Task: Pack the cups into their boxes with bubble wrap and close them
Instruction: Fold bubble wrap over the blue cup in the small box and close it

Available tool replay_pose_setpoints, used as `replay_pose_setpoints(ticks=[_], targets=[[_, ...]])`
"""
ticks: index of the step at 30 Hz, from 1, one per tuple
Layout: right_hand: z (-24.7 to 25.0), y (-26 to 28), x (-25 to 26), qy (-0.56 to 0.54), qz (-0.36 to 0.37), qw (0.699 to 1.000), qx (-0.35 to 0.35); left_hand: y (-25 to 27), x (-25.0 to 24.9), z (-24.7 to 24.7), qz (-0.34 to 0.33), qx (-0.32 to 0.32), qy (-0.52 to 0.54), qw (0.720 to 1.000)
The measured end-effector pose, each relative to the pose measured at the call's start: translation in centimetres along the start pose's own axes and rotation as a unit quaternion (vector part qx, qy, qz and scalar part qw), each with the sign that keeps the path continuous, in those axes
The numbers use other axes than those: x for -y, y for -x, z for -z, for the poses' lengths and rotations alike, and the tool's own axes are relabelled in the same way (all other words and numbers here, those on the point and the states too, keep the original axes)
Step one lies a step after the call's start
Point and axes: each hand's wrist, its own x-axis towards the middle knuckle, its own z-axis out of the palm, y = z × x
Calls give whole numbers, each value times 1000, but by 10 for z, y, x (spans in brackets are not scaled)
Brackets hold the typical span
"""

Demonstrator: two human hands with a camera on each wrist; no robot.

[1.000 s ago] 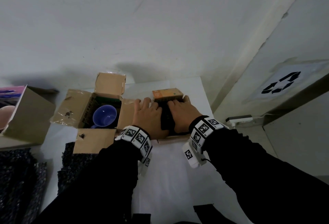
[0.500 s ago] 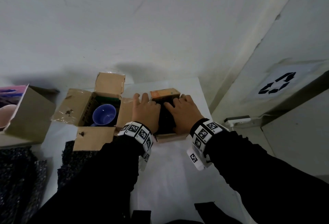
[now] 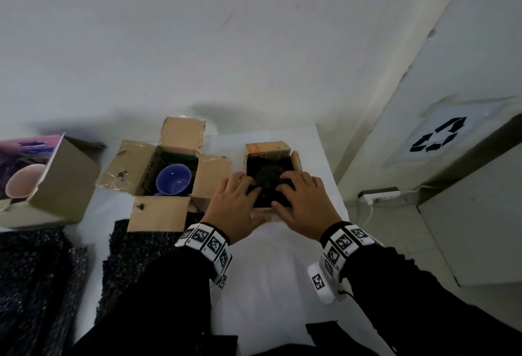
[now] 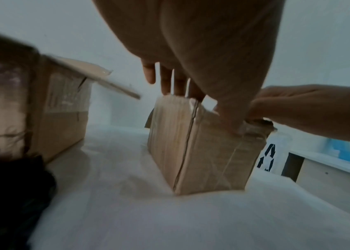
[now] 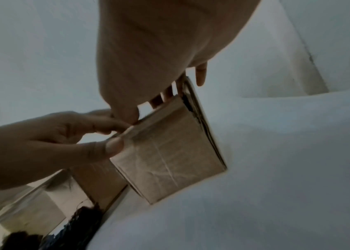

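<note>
A small cardboard box (image 3: 296,159) stands open at the middle right of the white table, filled to the top with dark bubble wrap (image 3: 268,172). My left hand (image 3: 240,197) and right hand (image 3: 299,194) sit side by side at its near edge. Their fingers curl onto the wrap and both thumbs lie on the near wall. In the right wrist view my left hand (image 5: 41,143) pinches the near rim of the small box (image 5: 169,160). A blue cup (image 3: 173,179) sits unwrapped in a larger open box (image 3: 124,167) to the left.
At the far left a carton (image 3: 65,183) lies tilted with a pink cup (image 3: 22,183) in it. Dark bubble wrap sheets (image 3: 132,256) lie at the near left. The table's right edge (image 3: 336,186) is just past the small box, and a wall runs behind.
Both hands have slid back toward me from the far part of the small box to its near edge, uncovering the dark wrap inside.
</note>
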Motion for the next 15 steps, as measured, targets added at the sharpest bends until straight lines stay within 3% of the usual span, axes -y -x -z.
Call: replay_pose_setpoints(ticks=[5,15], targets=[[-8,20,1,26,63,998,2,13,-2,-18,-55,-63,-7,997],[-17,27,2,75,52,996,-9,10,-6,-23,-53,-60,22,997]])
